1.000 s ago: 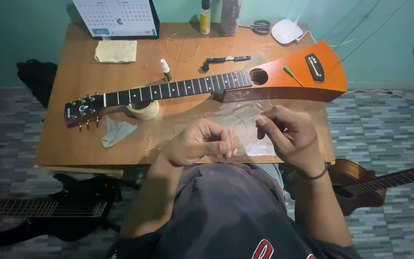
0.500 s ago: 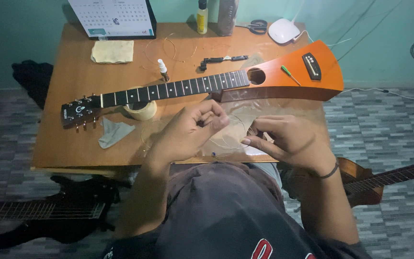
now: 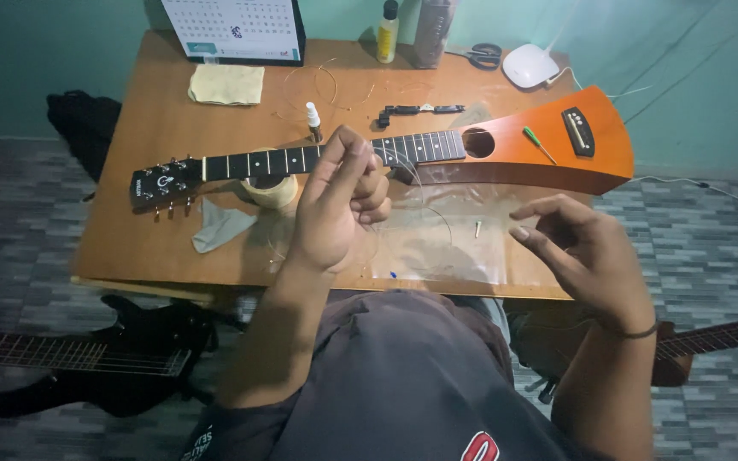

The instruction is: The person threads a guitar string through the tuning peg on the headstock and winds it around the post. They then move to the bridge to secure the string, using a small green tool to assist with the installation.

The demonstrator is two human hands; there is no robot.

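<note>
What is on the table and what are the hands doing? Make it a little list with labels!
Table: wooden table, seen from above
Main thing: orange travel guitar lying flat, headstock to the picture's left
Left hand: raised over the neck, fingers pinched on a thin guitar string
Right hand: open, fingers spread, holding nothing
Under the hands: clear plastic sheet
Small bits: green screwdriver, scissors, yellow cloth
Floor: black electric guitar

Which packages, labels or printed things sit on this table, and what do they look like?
Desk calendar: far left edge, upright, white grid page, dark frame.
Yellow bottle: far edge, centre, dark cap.
Clear plastic sleeve: near edge, flat, by the left hand.
Headstock emblem: small, white on black.
</note>
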